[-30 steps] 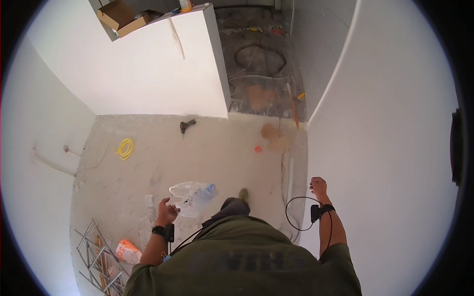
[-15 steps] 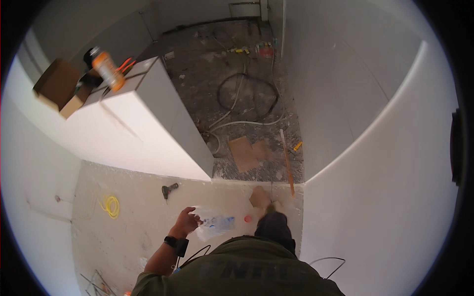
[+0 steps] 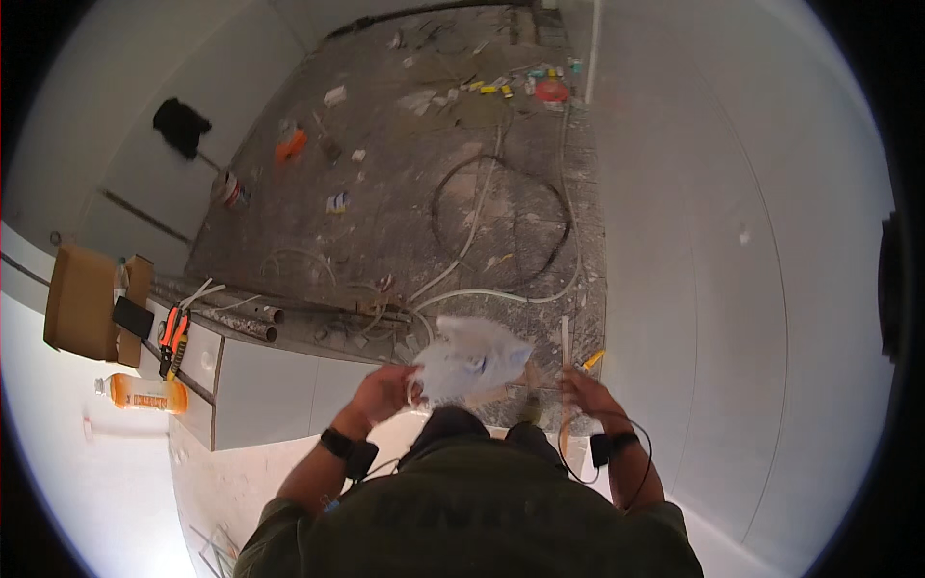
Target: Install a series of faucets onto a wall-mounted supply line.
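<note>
My left hand (image 3: 385, 393) is closed on a translucent white plastic bag (image 3: 472, 361) with bluish marks, which hangs out in front of me to the right of the fingers. On the other side, my right hand (image 3: 590, 393) is held low near the right wall. It overlaps a long, thin wooden strip (image 3: 566, 337), and its fingers are dim and partly blurred. Whether they touch the strip I cannot tell. Both wrists carry dark bands with small boxes.
On a white half-wall (image 3: 265, 385) at left are an orange-labelled bottle (image 3: 145, 393), orange-handled pliers (image 3: 173, 332) and an open cardboard box (image 3: 87, 303). Hoses (image 3: 482, 294), a black cable loop (image 3: 564, 226) and scattered debris lie on the dirty floor beyond. A white wall (image 3: 713, 241) rises at right.
The plastic bag was on the floor beside my left hand and is now lifted in it. My right hand has come into view. I have moved forward toward the dark floor.
</note>
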Motion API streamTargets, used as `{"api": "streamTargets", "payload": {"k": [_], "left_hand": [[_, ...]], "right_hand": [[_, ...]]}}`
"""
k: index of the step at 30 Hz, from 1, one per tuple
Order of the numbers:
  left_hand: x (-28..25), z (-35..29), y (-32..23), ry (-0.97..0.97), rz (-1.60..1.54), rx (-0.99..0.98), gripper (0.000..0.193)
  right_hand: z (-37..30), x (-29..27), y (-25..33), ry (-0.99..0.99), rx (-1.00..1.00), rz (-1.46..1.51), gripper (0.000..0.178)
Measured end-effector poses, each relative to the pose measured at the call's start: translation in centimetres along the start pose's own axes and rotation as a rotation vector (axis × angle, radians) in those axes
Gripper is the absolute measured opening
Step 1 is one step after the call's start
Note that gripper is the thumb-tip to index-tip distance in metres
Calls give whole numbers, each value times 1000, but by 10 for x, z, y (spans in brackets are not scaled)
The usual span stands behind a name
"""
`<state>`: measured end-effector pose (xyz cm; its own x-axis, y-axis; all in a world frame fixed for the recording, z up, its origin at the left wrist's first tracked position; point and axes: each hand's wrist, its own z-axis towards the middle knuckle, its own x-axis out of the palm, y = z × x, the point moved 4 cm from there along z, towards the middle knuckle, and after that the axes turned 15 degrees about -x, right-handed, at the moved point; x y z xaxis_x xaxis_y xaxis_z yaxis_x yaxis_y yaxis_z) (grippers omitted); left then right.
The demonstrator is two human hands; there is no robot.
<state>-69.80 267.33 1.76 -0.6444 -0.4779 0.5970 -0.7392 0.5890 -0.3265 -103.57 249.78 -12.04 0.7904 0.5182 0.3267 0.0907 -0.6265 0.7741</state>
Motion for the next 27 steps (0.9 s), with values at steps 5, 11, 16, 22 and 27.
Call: {"api": "streamTargets", "payload": {"k": [5, 11, 16, 22, 27], "left_hand": [[92, 13, -162, 357, 40, 116, 64], [129, 55, -336, 579, 61, 191, 82], [151, 87, -451, 597, 231, 143, 94], [145, 146, -586, 523, 310, 177, 100], [126, 183, -721, 305, 356, 315, 105]], "right_hand": [[144, 138, 152, 590, -319, -180, 43], [328, 104, 201, 5, -32, -278, 27], [353, 140, 317, 259, -224, -353, 21], [473, 262, 437, 683, -789, -470, 33], [694, 185, 331, 819, -262, -1432, 64]]}}
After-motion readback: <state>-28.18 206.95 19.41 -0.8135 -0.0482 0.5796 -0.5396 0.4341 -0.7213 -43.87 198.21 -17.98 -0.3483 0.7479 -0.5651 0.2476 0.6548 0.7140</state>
